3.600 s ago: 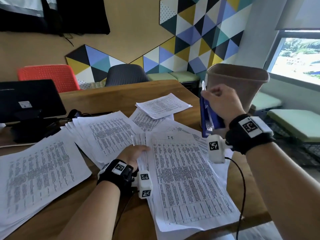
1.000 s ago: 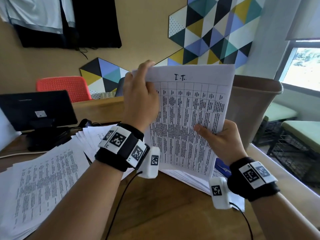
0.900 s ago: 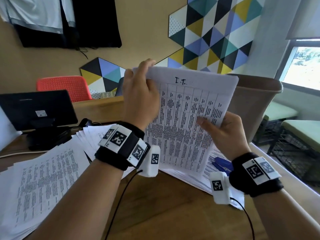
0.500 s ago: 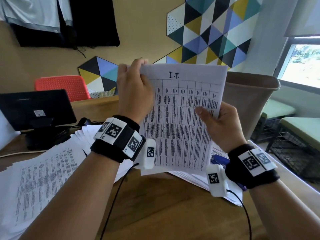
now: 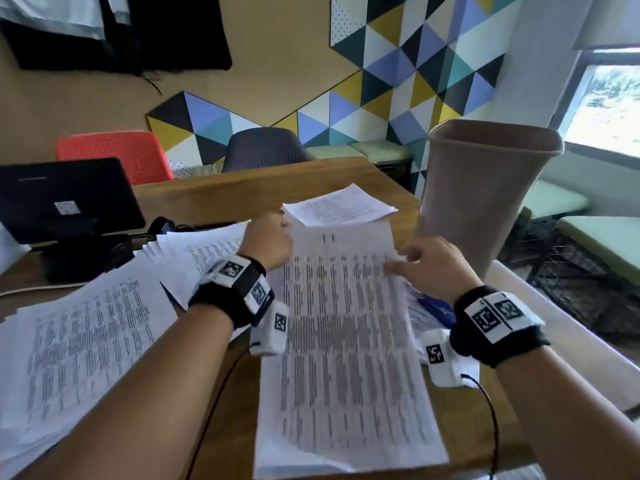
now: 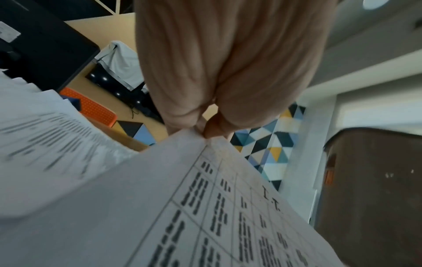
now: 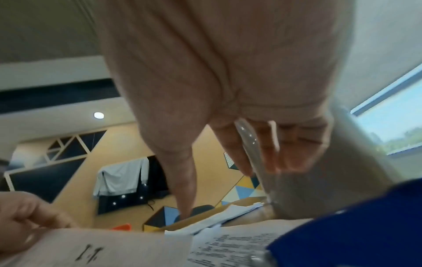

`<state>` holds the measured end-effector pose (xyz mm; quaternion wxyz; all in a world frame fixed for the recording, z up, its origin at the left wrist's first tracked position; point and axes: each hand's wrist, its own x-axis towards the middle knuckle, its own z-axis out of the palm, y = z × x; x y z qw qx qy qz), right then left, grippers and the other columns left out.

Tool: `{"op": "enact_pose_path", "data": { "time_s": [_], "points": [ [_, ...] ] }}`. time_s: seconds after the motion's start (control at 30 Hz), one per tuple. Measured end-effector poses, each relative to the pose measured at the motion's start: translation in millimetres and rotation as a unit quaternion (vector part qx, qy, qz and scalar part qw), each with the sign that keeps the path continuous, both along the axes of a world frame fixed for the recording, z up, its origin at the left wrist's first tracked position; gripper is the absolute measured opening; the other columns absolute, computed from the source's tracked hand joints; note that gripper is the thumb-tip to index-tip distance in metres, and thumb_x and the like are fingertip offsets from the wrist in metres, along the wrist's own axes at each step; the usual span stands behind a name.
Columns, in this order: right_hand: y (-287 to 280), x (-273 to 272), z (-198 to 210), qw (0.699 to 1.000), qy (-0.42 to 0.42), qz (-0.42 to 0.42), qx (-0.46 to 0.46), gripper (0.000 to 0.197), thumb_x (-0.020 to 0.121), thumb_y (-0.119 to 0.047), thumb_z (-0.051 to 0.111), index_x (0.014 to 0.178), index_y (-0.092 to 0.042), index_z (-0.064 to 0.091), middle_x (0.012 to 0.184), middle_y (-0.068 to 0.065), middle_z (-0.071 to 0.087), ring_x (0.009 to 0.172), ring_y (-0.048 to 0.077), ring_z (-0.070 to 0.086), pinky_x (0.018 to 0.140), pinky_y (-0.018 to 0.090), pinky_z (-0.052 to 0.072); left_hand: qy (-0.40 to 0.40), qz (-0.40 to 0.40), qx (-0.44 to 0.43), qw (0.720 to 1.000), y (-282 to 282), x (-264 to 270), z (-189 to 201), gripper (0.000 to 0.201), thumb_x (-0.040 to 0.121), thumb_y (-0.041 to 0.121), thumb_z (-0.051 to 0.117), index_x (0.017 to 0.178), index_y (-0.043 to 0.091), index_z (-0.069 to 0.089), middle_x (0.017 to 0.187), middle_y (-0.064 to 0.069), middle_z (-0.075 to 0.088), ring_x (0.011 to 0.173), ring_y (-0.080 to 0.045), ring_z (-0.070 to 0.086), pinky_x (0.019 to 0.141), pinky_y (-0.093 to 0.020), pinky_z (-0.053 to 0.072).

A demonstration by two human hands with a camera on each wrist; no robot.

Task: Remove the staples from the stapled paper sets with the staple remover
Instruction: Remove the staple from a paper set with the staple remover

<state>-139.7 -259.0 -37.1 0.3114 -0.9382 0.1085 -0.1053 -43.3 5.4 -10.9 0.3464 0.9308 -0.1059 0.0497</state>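
Observation:
A stapled paper set headed "I.T." lies nearly flat over the table, blurred. My left hand pinches its top left corner between thumb and fingers; the left wrist view shows this pinch on the paper set. My right hand hovers at the set's upper right edge with relaxed fingers and holds nothing. In the right wrist view the right hand hangs above the paper set. A blue pack lies under my right wrist, and the right wrist view shows the blue pack. I see no bare staple remover.
A tall brown bin stands at the table's right edge. More printed sheets lie in a pile on the left, in a fanned stack, and as a small set farther back. A black screen stands back left on the wooden table.
The paper set, held upright in both hands before, has come down almost flat over the table. My right hand has let go of its right edge; the left still pinches the corner.

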Motion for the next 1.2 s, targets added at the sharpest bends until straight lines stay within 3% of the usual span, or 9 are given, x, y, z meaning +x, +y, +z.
{"op": "enact_pose_path", "data": {
  "time_s": [0.1,0.2,0.37,0.47,0.63,0.8,0.9,1.0,1.2],
  "points": [
    [-19,8,-15,0.971,0.140,-0.068,-0.179,0.075,0.063,-0.081,0.064,0.104,-0.019,0.070,0.113,0.011,0.065,0.107,0.034,0.056,0.090,0.039,0.049,0.039,-0.002,0.024,0.999,1,-5,-39,0.041,0.090,-0.007,0.046,0.116,0.005,0.075,0.119,-0.014,0.071,0.114,-0.033,0.064,0.094,-0.033,0.052],
    [-23,-3,-16,0.935,0.251,-0.028,-0.250,0.059,0.086,-0.059,0.072,0.113,-0.006,0.069,0.112,0.012,0.068,0.096,0.026,0.054,0.085,0.030,0.047,0.042,-0.005,0.020,0.999,3,-3,-55,0.044,0.091,-0.007,0.048,0.123,0.008,0.073,0.127,-0.011,0.070,0.119,-0.029,0.063,0.091,-0.027,0.048],
    [-26,-9,-24,0.933,0.238,-0.035,-0.269,0.046,0.103,-0.040,0.054,0.121,0.001,0.066,0.124,0.016,0.069,0.108,0.031,0.064,0.077,0.026,0.041,0.035,-0.010,0.013,0.999,4,-2,-56,0.048,0.094,-0.004,0.046,0.136,0.012,0.064,0.139,-0.013,0.062,0.124,-0.032,0.060,0.083,-0.027,0.048],
    [-21,-9,-17,0.975,0.131,-0.059,-0.167,0.027,0.101,-0.033,0.056,0.109,-0.006,0.058,0.113,0.021,0.068,0.090,0.035,0.059,0.074,0.030,0.042,-0.002,-0.001,-0.022,1.000,5,-4,-54,0.038,0.096,0.001,0.046,0.125,0.014,0.066,0.115,-0.011,0.069,0.094,-0.025,0.069,0.071,-0.026,0.053],
    [5,2,0,0.993,-0.089,-0.032,0.077,0.039,0.102,-0.032,0.062,0.135,-0.015,0.050,0.104,0.001,0.065,0.077,0.011,0.060,0.070,0.032,0.047,-0.055,0.002,-0.083,0.995,-2,-11,-42,0.019,0.092,0.002,0.058,0.094,0.016,0.069,0.066,0.002,0.064,0.059,-0.003,0.059,0.050,-0.010,0.042],
    [41,16,10,0.912,-0.248,-0.031,0.327,0.021,0.095,-0.032,0.072,0.083,-0.019,0.059,0.067,-0.011,0.058,0.060,0.011,0.055,0.063,0.040,0.054,-0.119,-0.029,-0.092,0.988,-2,-24,-25,0.008,0.089,0.010,0.072,0.091,0.014,0.079,0.074,0.004,0.072,0.066,0.005,0.064,0.056,0.001,0.041],
    [68,23,18,0.827,-0.316,-0.008,0.465,0.015,0.088,-0.042,0.070,0.085,-0.031,0.060,0.080,-0.001,0.059,0.079,0.023,0.058,0.082,0.057,0.057,-0.122,-0.049,-0.087,0.987,-1,-29,-15,0.010,0.086,0.008,0.076,0.089,0.016,0.082,0.076,0.006,0.076,0.070,0.006,0.067,0.061,0.000,0.045],
    [86,26,22,0.791,-0.325,0.030,0.518,0.011,0.101,-0.029,0.061,0.101,-0.021,0.054,0.090,0.011,0.067,0.085,0.029,0.068,0.080,0.051,0.058,-0.137,-0.071,-0.081,0.985,0,-32,-7,0.014,0.085,0.004,0.075,0.089,0.015,0.083,0.080,0.005,0.077,0.073,0.001,0.070,0.070,-0.007,0.052],
    [83,19,18,0.907,-0.270,-0.022,0.323,0.026,0.103,-0.032,0.061,0.115,-0.011,0.053,0.091,0.004,0.066,0.082,0.023,0.066,0.073,0.038,0.054,-0.186,-0.066,-0.104,0.975,11,-24,-2,0.016,0.095,0.010,0.065,0.100,0.018,0.078,0.092,0.008,0.074,0.082,-0.001,0.068,0.075,-0.017,0.056]
  ]
}}
